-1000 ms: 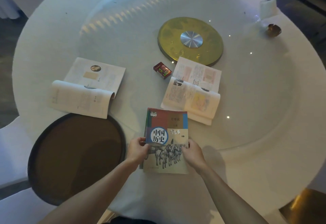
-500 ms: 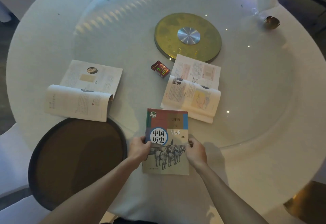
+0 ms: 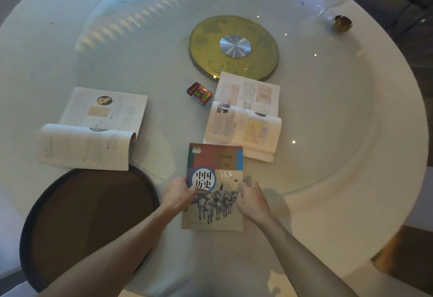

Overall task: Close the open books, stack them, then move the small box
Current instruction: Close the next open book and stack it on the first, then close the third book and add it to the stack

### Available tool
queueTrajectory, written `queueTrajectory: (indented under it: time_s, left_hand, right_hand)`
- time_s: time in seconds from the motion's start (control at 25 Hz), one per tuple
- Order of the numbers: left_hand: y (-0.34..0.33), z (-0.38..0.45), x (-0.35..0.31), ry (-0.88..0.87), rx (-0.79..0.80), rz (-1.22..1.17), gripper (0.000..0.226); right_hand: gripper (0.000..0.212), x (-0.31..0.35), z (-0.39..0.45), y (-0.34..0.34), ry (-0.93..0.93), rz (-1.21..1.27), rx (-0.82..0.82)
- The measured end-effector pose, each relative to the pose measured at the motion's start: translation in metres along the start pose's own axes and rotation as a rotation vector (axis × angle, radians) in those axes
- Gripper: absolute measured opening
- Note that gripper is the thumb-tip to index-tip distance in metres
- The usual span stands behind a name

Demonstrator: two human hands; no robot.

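I am gripping a closed history textbook (image 3: 214,179) by both side edges, left hand (image 3: 179,193) and right hand (image 3: 251,199), on the round desk (image 3: 328,179); two open books (image 3: 93,130) (image 3: 246,116) and the small red box (image 3: 199,93) are lying beyond.

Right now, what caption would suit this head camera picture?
Both hands grip a closed history book on the round table, two open books and a small red box lying beyond.

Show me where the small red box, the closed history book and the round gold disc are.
small red box (image 3: 199,93), head view, on its printed top face.
closed history book with horses on its cover (image 3: 214,163), head view, on the upper cover.
round gold disc (image 3: 206,36), head view, on its gold ring left of the silver hub.
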State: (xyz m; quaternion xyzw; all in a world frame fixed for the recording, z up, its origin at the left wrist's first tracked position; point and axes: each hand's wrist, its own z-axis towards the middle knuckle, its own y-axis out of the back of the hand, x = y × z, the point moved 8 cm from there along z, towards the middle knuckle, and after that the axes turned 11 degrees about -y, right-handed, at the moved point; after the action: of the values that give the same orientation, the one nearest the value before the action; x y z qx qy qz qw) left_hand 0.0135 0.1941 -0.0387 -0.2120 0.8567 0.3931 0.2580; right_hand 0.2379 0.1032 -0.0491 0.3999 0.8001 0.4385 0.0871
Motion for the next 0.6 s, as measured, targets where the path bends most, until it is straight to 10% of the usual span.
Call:
queueTrajectory:
  time_s: [0.4,0.6]
  left_hand:
    - [0.042,0.076,-0.099,-0.181,-0.211,-0.081,0.063]
    - [0.032,0.122,-0.135,-0.094,-0.158,-0.296,0.065]
  right_hand:
    - [0.017,-0.032,0.089,0.095,-0.173,0.681,-0.051]
    - [0.054,-0.061,0.131,0.129,-0.339,0.853,-0.173]
